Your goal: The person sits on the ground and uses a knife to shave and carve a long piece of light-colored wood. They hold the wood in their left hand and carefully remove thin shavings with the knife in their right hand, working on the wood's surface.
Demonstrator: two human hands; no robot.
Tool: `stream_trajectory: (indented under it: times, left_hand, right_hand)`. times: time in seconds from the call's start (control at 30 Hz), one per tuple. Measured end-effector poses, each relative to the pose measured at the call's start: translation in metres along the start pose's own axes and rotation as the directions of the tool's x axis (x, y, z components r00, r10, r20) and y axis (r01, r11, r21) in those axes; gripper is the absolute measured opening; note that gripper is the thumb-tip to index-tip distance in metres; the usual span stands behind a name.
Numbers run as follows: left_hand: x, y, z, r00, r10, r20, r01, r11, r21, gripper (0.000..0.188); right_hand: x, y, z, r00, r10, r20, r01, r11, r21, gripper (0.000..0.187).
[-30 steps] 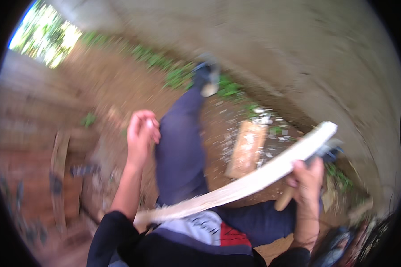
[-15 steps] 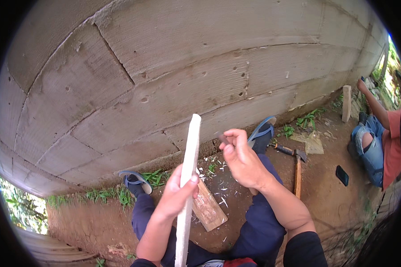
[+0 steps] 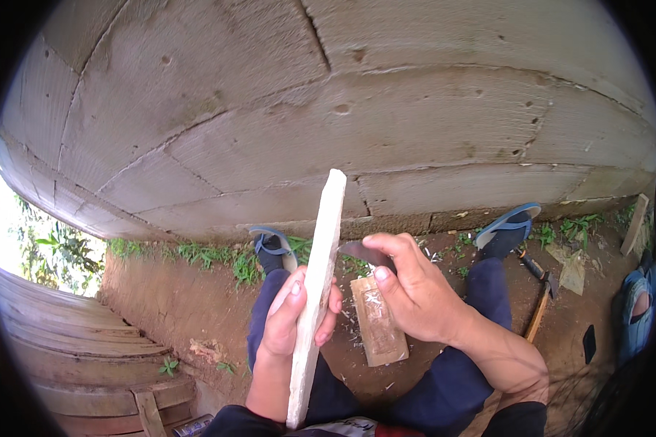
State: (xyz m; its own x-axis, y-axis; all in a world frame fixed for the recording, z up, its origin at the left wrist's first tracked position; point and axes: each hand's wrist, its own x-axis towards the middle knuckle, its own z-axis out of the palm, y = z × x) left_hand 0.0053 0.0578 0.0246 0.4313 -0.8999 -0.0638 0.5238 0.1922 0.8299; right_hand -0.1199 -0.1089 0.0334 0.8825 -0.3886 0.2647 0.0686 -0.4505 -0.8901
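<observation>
My left hand (image 3: 288, 320) is closed around a long, pale strip of wood (image 3: 323, 255), which stands slanted upward over my lap, its upper end cut at an angle. In my right hand (image 3: 423, 302) is a knife, its dark blade (image 3: 363, 253) pointing left; the handle is hidden in my fingers. The blade's tip is right at the strip's right edge, above my left hand; whether it touches, I cannot tell. Below, between my legs, a short wooden board (image 3: 381, 335) lies on the soil with white shavings on and around it.
A concrete block wall (image 3: 270, 153) rises in front of my sandalled feet. To the right lie a wooden-handled tool with a metal head (image 3: 539, 306), a dark phone (image 3: 589, 344) and an upright plank (image 3: 634, 224). Another person's jeans (image 3: 640, 313) show at the right edge. Boards (image 3: 73, 328) stand at left.
My view has swung right-to-left, so the scene sits farther right. The knife blade has come from apart to the strip's right edge. Both hands keep their hold.
</observation>
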Motion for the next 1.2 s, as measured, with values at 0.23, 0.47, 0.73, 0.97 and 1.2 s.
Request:
stream_trajectory:
  times: [0.23, 0.47, 0.73, 0.97, 1.2]
  left_hand:
    - [-0.024, 0.01, -0.011, 0.983, 0.025, -0.182, 0.007, 0.985, 0.17, 0.047]
    - [-0.036, 0.012, -0.023, 0.981, 0.018, -0.193, 0.014, 0.986, 0.166, 0.047]
    - [-0.034, 0.011, -0.02, 0.947, 0.083, -0.311, 0.017, 0.952, 0.304, 0.043]
    - [-0.041, 0.001, -0.019, 0.986, 0.042, -0.16, -0.004, 0.973, 0.231, 0.04]
    - [-0.05, -0.005, -0.007, 0.982, 0.011, -0.186, 0.036, 0.969, 0.245, 0.041]
  right_hand:
    - [0.003, 0.002, 0.031, 0.992, -0.067, 0.109, 0.077, 0.993, -0.091, 0.03]
    - [0.001, -0.002, 0.049, 0.991, -0.094, 0.093, 0.104, 0.988, -0.11, 0.033]
    - [0.008, 0.005, 0.057, 0.994, -0.089, -0.055, 0.077, 0.979, -0.189, 0.041]
    - [-0.021, -0.009, 0.063, 0.99, -0.142, 0.003, 0.139, 0.962, -0.234, 0.034]
    - [-0.024, -0.011, 0.045, 0.979, -0.106, -0.172, 0.047, 0.947, -0.317, 0.025]
